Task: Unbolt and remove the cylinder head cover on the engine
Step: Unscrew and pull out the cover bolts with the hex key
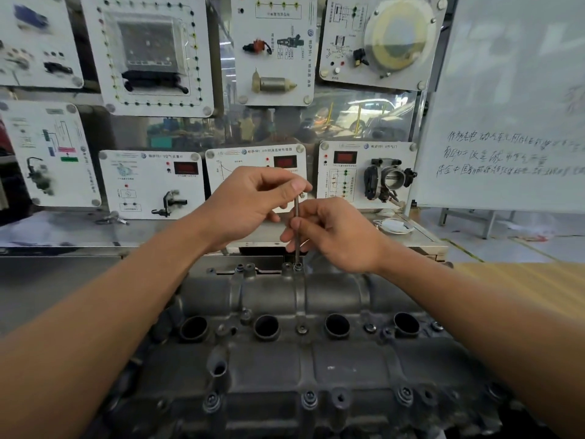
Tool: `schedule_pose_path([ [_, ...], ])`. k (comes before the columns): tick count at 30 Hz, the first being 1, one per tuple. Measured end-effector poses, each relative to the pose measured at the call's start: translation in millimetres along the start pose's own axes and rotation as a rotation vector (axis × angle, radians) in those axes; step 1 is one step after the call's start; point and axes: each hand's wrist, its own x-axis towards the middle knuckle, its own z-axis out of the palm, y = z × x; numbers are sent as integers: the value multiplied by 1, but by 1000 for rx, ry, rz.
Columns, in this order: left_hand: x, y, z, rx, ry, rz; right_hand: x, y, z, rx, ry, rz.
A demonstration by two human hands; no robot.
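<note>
Bolt (297,208) pinched at top by left hand (250,204), mid-shank by right hand (335,236), tip in far hole of cylinder head cover (316,359). Likely extraction; straight lift required.

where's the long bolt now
Head view, centre: the long bolt stands upright, left hand pinching its top, right hand its middle, lower end at the far edge of the cover.
</note>
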Motion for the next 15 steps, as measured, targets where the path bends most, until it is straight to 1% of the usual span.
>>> schedule_pose_path([
  [2,0,-1,-2,2,-5,-7,-2,-2,-1,-15,-4,0],
  [5,0,0,-11,-72,-35,-24,-9,-7,-6,-69,39,8],
  [7,-1,-1,-21,-31,-67,-3,-16,-12,-15,-100,70,4],
  [9,-2,-4,-23,167,-127,19,-23,-18,-24,-166,40,33],
  [12,-3,-10,-6,541,-221,40,-26,-24,-27,-385,-66,84],
  [14,-3,-15,6,702,-254,86,-26,-25,-24,-496,-90,123],
  [15,-4,-16,9,749,-257,118,-25,-26,-23,-513,-92,141],
])
